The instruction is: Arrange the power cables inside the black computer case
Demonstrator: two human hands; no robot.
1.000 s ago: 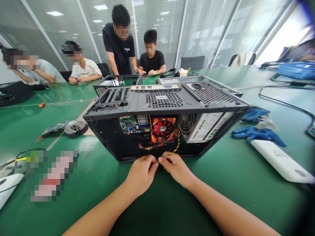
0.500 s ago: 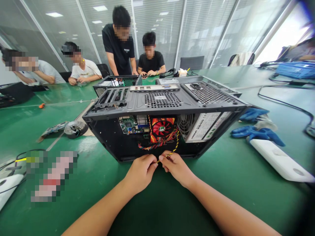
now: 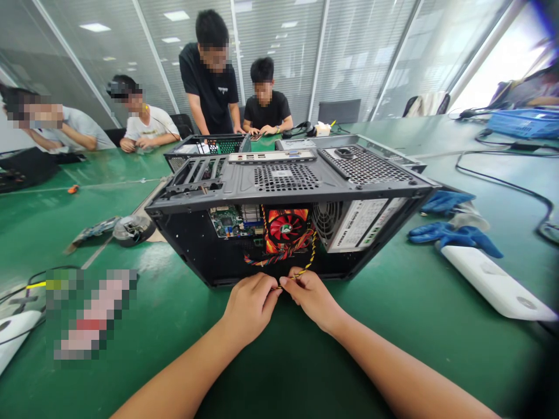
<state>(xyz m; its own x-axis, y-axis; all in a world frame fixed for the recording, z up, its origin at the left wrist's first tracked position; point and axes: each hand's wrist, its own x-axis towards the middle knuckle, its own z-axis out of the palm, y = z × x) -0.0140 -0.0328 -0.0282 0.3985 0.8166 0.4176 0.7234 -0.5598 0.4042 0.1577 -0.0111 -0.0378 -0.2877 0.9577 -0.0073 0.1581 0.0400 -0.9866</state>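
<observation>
A yellow-and-black twisted cable [image 3: 312,251] runs out of an open computer case [image 3: 183,244] toward me. My left hand [image 3: 252,302] pinches it in front of the case, and my right hand [image 3: 312,298] pinches it close beside, the fingertips nearly touching. The cable's end is hidden in my fingers. Inside the case are a red cooling fan [image 3: 286,227], a green circuit board [image 3: 227,221], a bundle of coloured wires [image 3: 279,256] and a power supply [image 3: 364,224] with a white label.
Blue gloves [image 3: 454,237] and a white device [image 3: 493,282] lie at the right. At the left are a round metal part [image 3: 131,230] and a blurred pink item [image 3: 96,314]. A second case [image 3: 205,144] stands behind; several people sit or stand across the green table [image 3: 174,361].
My hands have drawn slightly closer together along the cable, both still pinching it. The whole view has shifted a little; the case stays in place.
</observation>
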